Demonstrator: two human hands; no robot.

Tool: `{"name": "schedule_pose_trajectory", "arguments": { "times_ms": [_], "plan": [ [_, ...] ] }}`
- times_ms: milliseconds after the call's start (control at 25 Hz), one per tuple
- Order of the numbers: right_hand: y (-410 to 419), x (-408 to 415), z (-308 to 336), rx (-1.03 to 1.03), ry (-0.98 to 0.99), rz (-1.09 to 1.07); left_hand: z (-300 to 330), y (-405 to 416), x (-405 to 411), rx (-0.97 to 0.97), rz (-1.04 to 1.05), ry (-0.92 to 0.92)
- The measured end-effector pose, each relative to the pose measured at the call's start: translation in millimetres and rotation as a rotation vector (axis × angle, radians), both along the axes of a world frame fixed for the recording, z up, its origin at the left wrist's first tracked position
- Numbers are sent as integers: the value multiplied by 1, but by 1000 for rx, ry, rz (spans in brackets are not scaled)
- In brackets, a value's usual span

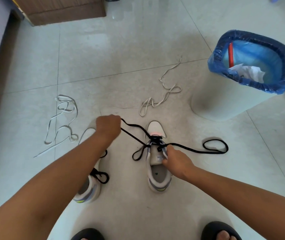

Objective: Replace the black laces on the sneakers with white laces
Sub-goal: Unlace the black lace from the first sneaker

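On tiled floor, centre: right sneaker [157, 170] upright, toe far, black lace [186, 148] part unthreaded. Left hand [108, 126] fisted on lace end, drawn far-left. Right hand [174, 159] pinches tongue edge, steadying shoe. Lace soft, limp, light; likely snags at eyelets, best taken near eyelet. White laces [162, 94] lie loose, far. Left sneaker [89, 189] mostly hidden under left forearm; lacing state unclear.
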State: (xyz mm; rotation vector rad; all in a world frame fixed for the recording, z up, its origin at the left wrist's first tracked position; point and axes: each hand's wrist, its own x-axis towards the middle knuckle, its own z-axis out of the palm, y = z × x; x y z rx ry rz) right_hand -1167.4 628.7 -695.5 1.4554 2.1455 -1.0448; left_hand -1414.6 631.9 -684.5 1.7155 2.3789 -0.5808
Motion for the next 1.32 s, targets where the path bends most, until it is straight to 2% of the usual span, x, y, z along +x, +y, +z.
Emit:
{"name": "schedule_pose_trajectory", "arguments": {
  "times_ms": [120, 200, 280, 400, 480, 560, 680, 760, 800, 920, 1000, 1040, 1120, 1200, 1320],
  "plan": [
    [-2, 10, 0, -8, -6, -15, 11, -2, -52, 37, 188, 126],
    [-2, 14, 0, -7, -2, -21, 10, -6, -59, 18, 244, 48],
    [-3, 13, 0, -6, 7, -19, 9, -7, -36, -52, 295, -208],
    [-4, 13, 0, -2, 8, -8, -2, -16, 21, -219, 426, -748],
    [-4, 13, 0, 1, 9, -10, -9, -22, 49, -293, 557, -1005],
    [-4, 14, 0, 3, 12, -13, -13, -23, 65, -336, 690, -1146],
    [-4, 14, -1, 14, 3, -8, -15, -21, 75, -308, 823, -1260],
    [-4, 14, -2, 16, 2, 1, -18, -19, 75, -193, 780, -1206],
    [-3, 13, -2, 14, 0, 3, -19, -18, 72, -112, 689, -1105],
    [-2, 14, -1, 1, -10, 1, -16, -15, 46, 63, 338, -577],
    [-3, 16, -2, -12, -8, -15, -10, -14, 11, 63, 222, -244],
    [-4, 17, -2, -19, -5, -25, -7, -15, -7, 28, 230, -157],
    [-5, 20, -2, -34, 4, -28, 0, -18, -24, -57, 272, -218],
    [-3, 22, -1, -41, 19, -37, 8, -22, -7, -169, 145, -401],
    [8, 20, 2, 45, 117, -171, 10, -34, 48, -288, -35, -586]
  ]
}}
